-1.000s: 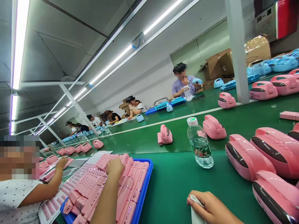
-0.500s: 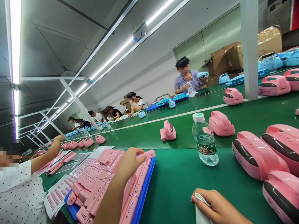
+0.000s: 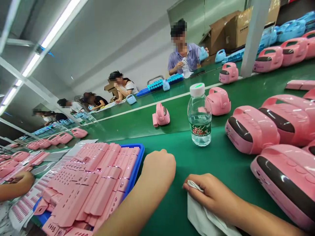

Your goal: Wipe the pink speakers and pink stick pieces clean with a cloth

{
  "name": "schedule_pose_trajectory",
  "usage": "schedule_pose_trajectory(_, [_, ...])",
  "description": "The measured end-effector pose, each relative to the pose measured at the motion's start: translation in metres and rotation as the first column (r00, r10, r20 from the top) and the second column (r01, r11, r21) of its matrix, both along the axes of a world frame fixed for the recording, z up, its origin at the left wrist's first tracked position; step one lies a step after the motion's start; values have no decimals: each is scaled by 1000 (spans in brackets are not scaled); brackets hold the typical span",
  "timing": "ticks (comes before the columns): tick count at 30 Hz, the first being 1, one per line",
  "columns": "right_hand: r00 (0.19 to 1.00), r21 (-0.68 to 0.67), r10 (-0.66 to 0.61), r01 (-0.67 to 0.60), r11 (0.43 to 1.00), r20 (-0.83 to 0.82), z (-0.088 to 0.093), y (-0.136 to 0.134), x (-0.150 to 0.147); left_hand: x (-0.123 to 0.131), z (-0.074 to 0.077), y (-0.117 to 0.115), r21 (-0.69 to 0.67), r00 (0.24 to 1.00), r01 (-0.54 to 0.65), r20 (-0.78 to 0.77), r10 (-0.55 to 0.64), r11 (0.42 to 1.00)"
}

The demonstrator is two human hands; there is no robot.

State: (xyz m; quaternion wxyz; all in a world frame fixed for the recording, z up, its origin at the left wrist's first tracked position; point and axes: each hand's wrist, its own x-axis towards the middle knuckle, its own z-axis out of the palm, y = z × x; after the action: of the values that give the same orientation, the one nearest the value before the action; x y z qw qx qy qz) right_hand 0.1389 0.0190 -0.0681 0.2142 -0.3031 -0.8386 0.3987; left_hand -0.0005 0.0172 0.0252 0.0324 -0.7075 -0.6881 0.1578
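— Left hand (image 3: 157, 172) has moved off the blue plastic tray (image 3: 138, 164) since the last frame, out onto the green belt (image 3: 177, 209), yes? What's its grip?
— Yes. It rests just beside the tray's right rim, curled into a fist, back of the hand up. Clenched, but the palm's hidden, so can't tell if anything's inside. No pink part shows in it.
— Right hand (image 3: 211, 193)?
— Lower right, on the belt, pinching a white cloth (image 3: 201, 213) btw thumb & fingers. A bunched corner sits in the grip; the rest drapes down onto the belt, prob. just hanging loose from that pinch.
— What's nearest that hand?
— A pink plastic case (image 3: 285, 183), just to its right, w/ a glossy dark band along its side. Long axis runs diagonally, upper left to lower right of the view. More cases sit close behind it, apparently grouped within easy reach.
— And the tray?
— Left of the left hand, packed w/ pink slotted plastic strips (image 3: 93, 193), long axes roughly parallel, pointing away toward the far end of the belt. Close packing likely keeps them from shifting.
— Anything else close?
— A co-worker's hand (image 3: 23, 183) at the far left edge, by sheets of pink-printed labels (image 3: 22, 209). A clear water bottle (image 3: 199, 114) stands upright on the belt, beyond the left hand.
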Motion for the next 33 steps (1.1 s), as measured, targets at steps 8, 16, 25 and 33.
schedule_pose_trajectory(8, [1000, -62, 16, -16, 998, -6, 0, 1, 2, 11, -4, 11, 29, 989, 45, -143, -40, 999])
schedule_pose_trajectory(16, [999, -90, 11, -14, 996, -33, 4, 1, 3, -1, 5, 37, 63, 986, -89, -139, 97, 994])
schedule_pose_trajectory(25, [994, -138, -39, 25, 990, -101, 5, 0, 4, -53, 13, 35, -70, 956, -212, 194, 222, 975])
schedule_pose_trajectory(33, [936, -312, -221, 132, 941, -272, 6, 4, 0, -77, 3, -9, -90, 830, -313, 457, 319, 945])
